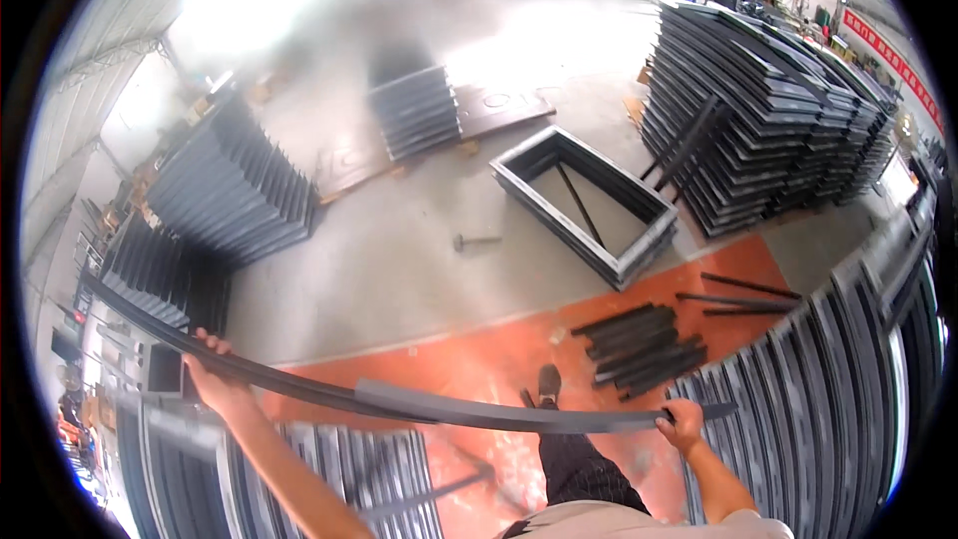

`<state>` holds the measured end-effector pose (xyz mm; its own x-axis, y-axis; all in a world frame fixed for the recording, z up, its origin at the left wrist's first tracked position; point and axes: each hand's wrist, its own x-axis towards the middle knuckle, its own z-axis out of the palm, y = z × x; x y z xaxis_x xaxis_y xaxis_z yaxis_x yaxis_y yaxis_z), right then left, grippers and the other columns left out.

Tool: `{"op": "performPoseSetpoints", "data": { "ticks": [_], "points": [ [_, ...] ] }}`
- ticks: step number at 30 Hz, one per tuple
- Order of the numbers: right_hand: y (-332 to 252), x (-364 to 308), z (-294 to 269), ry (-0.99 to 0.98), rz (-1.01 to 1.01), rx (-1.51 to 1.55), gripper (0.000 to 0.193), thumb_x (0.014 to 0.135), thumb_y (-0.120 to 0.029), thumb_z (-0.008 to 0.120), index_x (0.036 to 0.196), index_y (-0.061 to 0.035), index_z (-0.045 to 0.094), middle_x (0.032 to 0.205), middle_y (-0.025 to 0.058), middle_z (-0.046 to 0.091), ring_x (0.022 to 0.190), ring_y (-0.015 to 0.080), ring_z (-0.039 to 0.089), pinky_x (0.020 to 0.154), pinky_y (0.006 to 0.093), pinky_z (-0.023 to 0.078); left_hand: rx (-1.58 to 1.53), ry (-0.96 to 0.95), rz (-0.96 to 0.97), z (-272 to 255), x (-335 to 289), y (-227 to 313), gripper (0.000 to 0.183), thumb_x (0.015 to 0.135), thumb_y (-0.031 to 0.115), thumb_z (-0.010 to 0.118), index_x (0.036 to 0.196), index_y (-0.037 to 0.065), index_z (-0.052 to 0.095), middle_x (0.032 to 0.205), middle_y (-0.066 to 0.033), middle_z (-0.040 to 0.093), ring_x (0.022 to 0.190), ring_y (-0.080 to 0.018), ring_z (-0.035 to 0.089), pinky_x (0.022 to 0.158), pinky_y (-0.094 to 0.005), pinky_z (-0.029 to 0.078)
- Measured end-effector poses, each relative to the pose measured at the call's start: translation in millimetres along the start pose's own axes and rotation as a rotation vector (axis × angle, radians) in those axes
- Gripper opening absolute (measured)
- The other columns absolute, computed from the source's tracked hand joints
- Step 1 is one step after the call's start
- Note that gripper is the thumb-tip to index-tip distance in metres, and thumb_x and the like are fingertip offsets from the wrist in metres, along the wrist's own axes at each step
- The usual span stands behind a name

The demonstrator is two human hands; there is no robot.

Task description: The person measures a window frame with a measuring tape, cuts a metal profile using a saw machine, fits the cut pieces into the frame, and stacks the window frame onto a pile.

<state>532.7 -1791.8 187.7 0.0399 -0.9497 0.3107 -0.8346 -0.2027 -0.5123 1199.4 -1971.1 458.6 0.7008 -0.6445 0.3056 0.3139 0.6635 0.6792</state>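
Observation:
A long dark grey frame profile (pixel 499 417) spans the view in front of me, from the far left to the right. Near its left part, my left hand (pixel 215 374) is closed around it, fingers over the far edge. My right hand (pixel 682 424) grips it close to its right end, which sticks out past the hand beside upright grey profiles (pixel 788 419). The bar passes above my leg and the orange floor (pixel 439 344). Whether its far left end touches the stack there, I cannot tell.
A rectangular frame (pixel 639 258) lies on the floor ahead, near a hammer (pixel 479 241). Short dark bars (pixel 639 344) are piled on the orange floor. Tall frame stacks stand at right (pixel 738 110), left (pixel 235 180) and back (pixel 414 110). More profiles (pixel 384 469) stand at lower left.

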Motion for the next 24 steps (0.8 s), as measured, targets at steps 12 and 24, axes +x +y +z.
{"op": "performPoseSetpoints", "data": {
  "ticks": [12,24],
  "points": [
    [119.6,392.3,97.9,0.457,0.551,0.488,0.038,0.096,-0.031,0.047,0.074,-0.0021,0.056,0.064,0.0020,0.052,0.058,0.0144,0.046,0.057,0.0308,0.041,0.378,0.199,0.190,188.0,251.2,-144.5,0.020,0.087,0.031,0.062,0.088,0.013,0.054,0.063,0.0038,0.043,0.058,-0.0077,0.043,0.054,-0.0245,0.038],
    [91.0,768.1,153.4,0.727,0.780,0.981,0.047,0.075,-0.002,0.064,0.117,0.0032,0.045,0.103,0.0117,0.054,0.094,0.0209,0.052,0.084,0.0347,0.044,1.059,-1.018,-0.153,384.1,107.7,-621.6,0.028,0.081,0.018,0.065,0.098,-0.002,0.056,0.081,-0.0120,0.061,0.067,-0.0225,0.059,0.063,-0.0344,0.049]
  ]
}}
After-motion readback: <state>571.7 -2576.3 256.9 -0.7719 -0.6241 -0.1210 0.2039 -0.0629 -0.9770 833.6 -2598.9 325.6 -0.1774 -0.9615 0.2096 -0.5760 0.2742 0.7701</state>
